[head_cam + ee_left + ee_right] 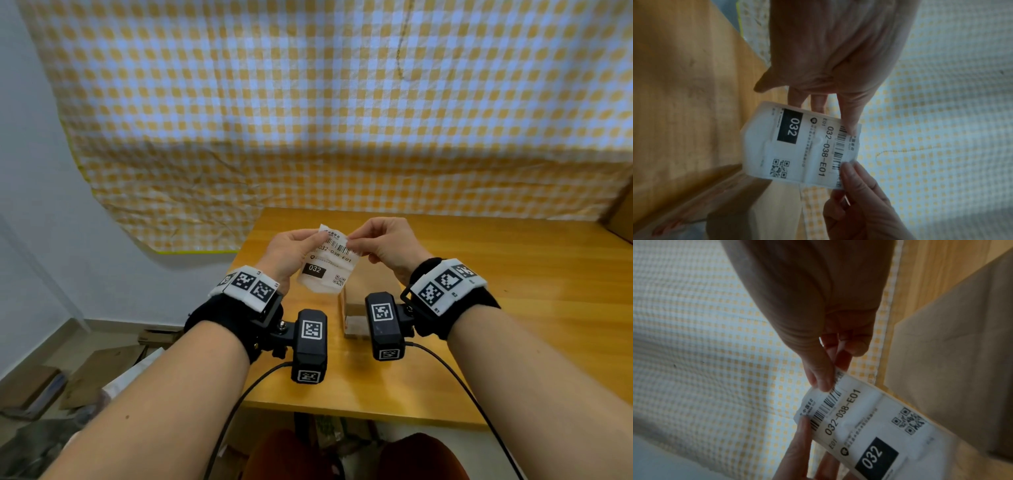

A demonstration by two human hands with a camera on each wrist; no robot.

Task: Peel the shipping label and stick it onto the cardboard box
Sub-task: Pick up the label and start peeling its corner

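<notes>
We see both hands raised above the tabletop, sharing one shipping label. The left hand pinches the label's top left edge, thumb on the barcode side, fingers behind. The right hand pinches the top right corner by the barcode, thumb and forefinger closed on it, other fingers curled. We cannot tell whether label and backing have separated. The label hangs face toward us, printed "032-038-E01", with a black "032" block and a QR code. The cardboard box sits on the tabletop just below the label, between the wrists. A yellow checked cloth hangs behind.
</notes>
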